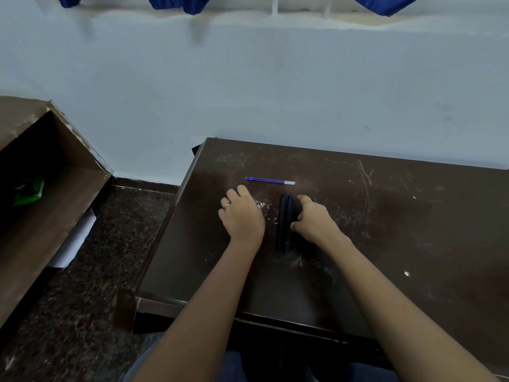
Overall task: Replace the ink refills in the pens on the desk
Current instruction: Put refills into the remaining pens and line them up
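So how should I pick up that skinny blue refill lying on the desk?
Pinch the blue refill near its middle, coming straight down from above. It lies flat on the desk, running left to right, with bare space along both long sides for a fingertip. The left hand is nearer, so it probably has the easier reach.

Head view — down over desk (385, 216)
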